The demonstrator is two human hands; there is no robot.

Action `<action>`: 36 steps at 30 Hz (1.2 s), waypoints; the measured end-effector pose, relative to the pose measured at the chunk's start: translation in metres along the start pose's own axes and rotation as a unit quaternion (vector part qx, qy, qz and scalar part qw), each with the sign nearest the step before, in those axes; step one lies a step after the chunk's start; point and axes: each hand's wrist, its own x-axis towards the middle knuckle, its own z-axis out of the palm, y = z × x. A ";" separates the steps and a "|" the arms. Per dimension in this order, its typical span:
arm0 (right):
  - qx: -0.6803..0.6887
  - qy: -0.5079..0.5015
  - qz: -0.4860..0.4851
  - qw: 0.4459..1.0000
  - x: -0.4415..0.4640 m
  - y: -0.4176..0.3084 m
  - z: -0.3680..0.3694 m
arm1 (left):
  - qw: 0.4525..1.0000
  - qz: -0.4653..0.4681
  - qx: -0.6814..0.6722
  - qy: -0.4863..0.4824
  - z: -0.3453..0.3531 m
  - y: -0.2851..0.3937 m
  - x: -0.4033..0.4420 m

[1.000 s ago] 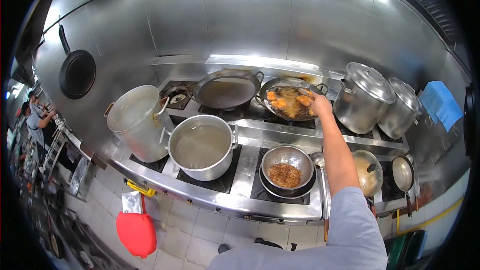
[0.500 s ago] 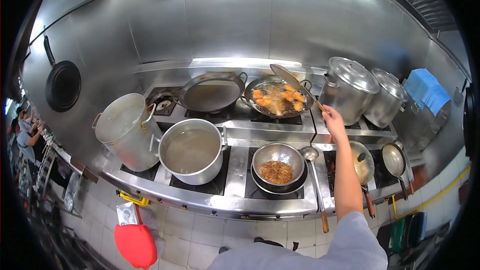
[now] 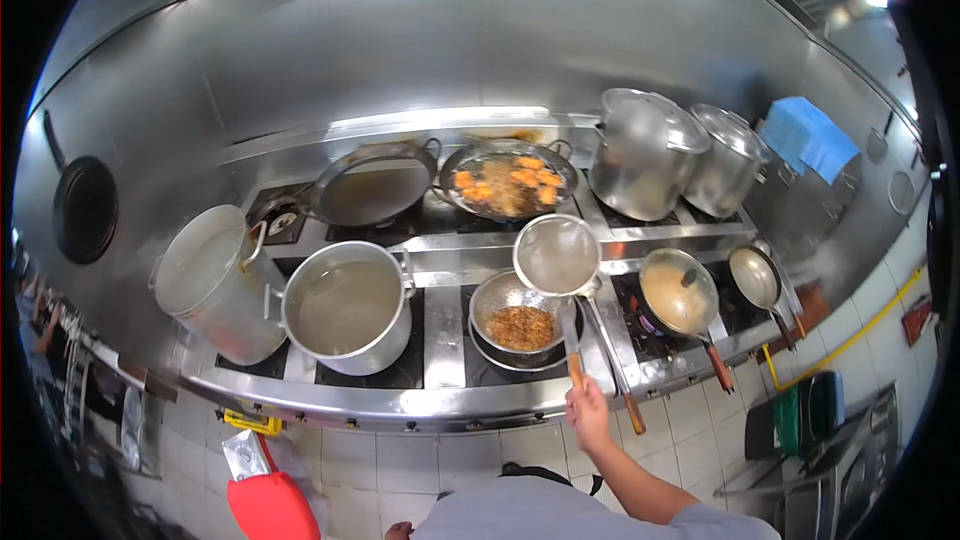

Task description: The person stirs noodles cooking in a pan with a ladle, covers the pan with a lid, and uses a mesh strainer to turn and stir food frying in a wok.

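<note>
My right hand (image 3: 588, 408) is closed round the wooden handle of a wire-mesh skimmer (image 3: 557, 254). The skimmer's round head hangs over the stove, partly overlapping the view of a perforated metal bowl (image 3: 488, 290) with brown fried bits (image 3: 520, 328) in it. Behind it, orange-brown pieces (image 3: 530, 172) fry in bubbling oil in a wok (image 3: 573, 188). A ladle (image 3: 612, 345) with a wooden handle lies just right of the skimmer. Only a small part of my left hand (image 3: 399, 531) shows at the bottom edge; its fingers cannot be made out.
A second wok (image 3: 375, 190) with dark liquid stands at the back. Two large pots, one with cloudy liquid (image 3: 345, 305), are on the left. Lidded stockpots (image 3: 640, 175) stand back right; two pans (image 3: 680, 292) sit at front right. A red stool (image 3: 272, 508) is on the floor.
My right hand has drawn the skimmer from above the frying wok toward me, down over the front of the stove. The fried pieces remain in the oil. The view has shifted slightly right.
</note>
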 end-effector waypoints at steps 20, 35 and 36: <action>0.096 -0.187 0.218 0.953 -0.025 0.009 -0.038 | 0.992 0.061 0.079 -0.077 -0.001 0.045 0.036; -0.524 -0.369 0.340 0.689 -0.006 0.247 -0.189 | 0.999 0.018 -0.041 0.024 0.006 0.005 -0.015; -0.438 -0.435 0.191 0.763 -0.009 0.238 -0.171 | 0.998 0.017 -0.045 0.026 0.004 -0.003 -0.011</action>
